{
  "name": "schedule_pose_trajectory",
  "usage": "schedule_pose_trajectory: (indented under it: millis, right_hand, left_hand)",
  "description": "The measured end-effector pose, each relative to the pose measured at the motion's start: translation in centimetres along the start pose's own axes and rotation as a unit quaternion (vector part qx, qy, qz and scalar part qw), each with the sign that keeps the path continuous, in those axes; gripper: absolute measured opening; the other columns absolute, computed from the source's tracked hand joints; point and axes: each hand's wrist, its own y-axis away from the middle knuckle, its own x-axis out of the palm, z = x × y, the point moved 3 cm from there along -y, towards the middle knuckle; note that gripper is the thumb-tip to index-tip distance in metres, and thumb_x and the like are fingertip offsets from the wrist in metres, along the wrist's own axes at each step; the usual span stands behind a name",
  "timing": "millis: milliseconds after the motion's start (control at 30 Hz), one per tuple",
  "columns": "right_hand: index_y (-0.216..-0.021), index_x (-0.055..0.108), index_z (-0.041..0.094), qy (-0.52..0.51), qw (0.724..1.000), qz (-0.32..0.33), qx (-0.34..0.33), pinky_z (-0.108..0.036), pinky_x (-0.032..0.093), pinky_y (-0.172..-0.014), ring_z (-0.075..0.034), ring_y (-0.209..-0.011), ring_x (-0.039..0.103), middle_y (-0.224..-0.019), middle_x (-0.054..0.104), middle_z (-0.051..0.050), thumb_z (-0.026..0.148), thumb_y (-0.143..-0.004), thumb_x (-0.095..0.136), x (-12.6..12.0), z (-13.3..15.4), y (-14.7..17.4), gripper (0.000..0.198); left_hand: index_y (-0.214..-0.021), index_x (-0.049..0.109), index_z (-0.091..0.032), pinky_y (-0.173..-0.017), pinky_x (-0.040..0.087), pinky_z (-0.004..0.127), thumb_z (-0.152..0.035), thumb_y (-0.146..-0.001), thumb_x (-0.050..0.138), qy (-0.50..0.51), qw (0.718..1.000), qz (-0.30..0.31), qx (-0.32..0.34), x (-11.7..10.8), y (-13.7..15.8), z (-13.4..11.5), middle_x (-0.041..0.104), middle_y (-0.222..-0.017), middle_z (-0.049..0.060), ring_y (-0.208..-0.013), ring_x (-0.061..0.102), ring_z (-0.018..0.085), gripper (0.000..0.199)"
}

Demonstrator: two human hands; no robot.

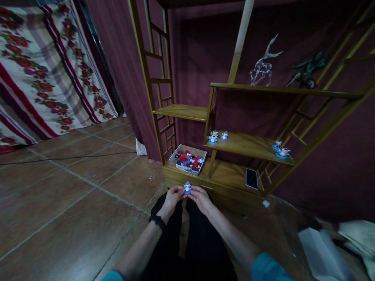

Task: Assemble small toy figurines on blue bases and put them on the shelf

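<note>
Between my two hands, just in front of the shelf unit, is a small purple and white toy figurine (pixel 187 188) on a purple base, held upright. The fingertips of my left hand (pixel 174 196) pinch it from one side, and my right hand (pixel 200 197) grips it from the other. Beyond my hands, a shallow cardboard box (pixel 179 167) holds many small figurines in red, black, purple and white. More figurines stand on the shelf above: a blue-based one (pixel 213 139) and a purple-based one (pixel 224 136) at the left end, and another blue-based one (pixel 282 153) at the right.
A phone (pixel 251 178) lies on the lower wooden board (pixel 227 175). Higher up stand a clear deer ornament (pixel 262 70) and a dark green statue (pixel 307 72). A black cable (pixel 70 158) crosses the tiled floor. A white box (pixel 319 249) sits at the lower right.
</note>
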Motion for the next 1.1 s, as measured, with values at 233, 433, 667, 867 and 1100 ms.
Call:
schedule_pose_trajectory:
  millis: [233, 433, 667, 867, 1100]
  right_hand:
    - [-0.081, 0.064, 0.016, 0.012, 1.0, -0.009, -0.001, -0.038, 0.047, -0.084, -0.02, -0.084, 0.063, -0.087, 0.068, -0.006, 0.023, -0.054, 0.074, 0.7, 0.3, -1.3, 0.029]
    - [-0.082, 0.064, 0.017, -0.003, 1.0, -0.004, -0.026, -0.036, 0.046, -0.084, -0.019, -0.086, 0.062, -0.089, 0.068, -0.005, 0.025, -0.056, 0.074, 1.8, -0.2, -4.1, 0.029]
    - [-0.085, 0.064, 0.02, 0.003, 0.999, -0.002, -0.034, -0.031, 0.047, -0.079, -0.015, -0.08, 0.062, -0.085, 0.067, -0.002, 0.024, -0.059, 0.072, 2.1, -0.9, -5.5, 0.027]
    - [-0.083, 0.062, 0.018, 0.011, 0.999, -0.022, -0.025, -0.028, 0.048, -0.072, -0.014, -0.072, 0.062, -0.079, 0.068, -0.002, 0.025, -0.061, 0.07, 1.4, -1.1, -7.7, 0.024]
    - [-0.08, 0.059, 0.019, -0.01, 0.996, -0.073, -0.05, -0.028, 0.049, -0.068, -0.014, -0.071, 0.063, -0.075, 0.067, 0.0, 0.022, -0.058, 0.07, 0.3, -1.6, -10.2, 0.025]
  left_hand:
    - [-0.071, 0.06, -0.011, -0.065, 0.052, 0.026, -0.014, -0.061, 0.073, 0.01, 1.0, -0.005, 0.0, -0.6, -0.9, -0.3, 0.064, -0.07, 0.006, -0.064, 0.063, 0.014, 0.017]
    - [-0.079, 0.062, -0.013, -0.065, 0.047, 0.024, -0.018, -0.049, 0.078, -0.021, 0.999, 0.001, 0.05, -1.2, -3.1, -1.0, 0.066, -0.072, 0.004, -0.064, 0.06, 0.013, 0.035]
    - [-0.079, 0.063, -0.013, -0.066, 0.045, 0.026, -0.023, -0.047, 0.078, -0.04, 0.996, -0.016, 0.076, -2.1, -4.9, -0.6, 0.066, -0.072, 0.003, -0.064, 0.058, 0.013, 0.037]
    - [-0.079, 0.063, -0.013, -0.066, 0.045, 0.026, -0.02, -0.05, 0.076, -0.02, 0.996, -0.005, 0.084, -1.8, -7.4, 0.0, 0.065, -0.073, 0.004, -0.065, 0.058, 0.013, 0.033]
    - [-0.076, 0.062, -0.012, -0.06, 0.045, 0.023, -0.014, -0.051, 0.073, 0.018, 0.997, -0.01, 0.08, -0.4, -9.6, 1.0, 0.064, -0.068, 0.004, -0.061, 0.057, 0.012, 0.027]
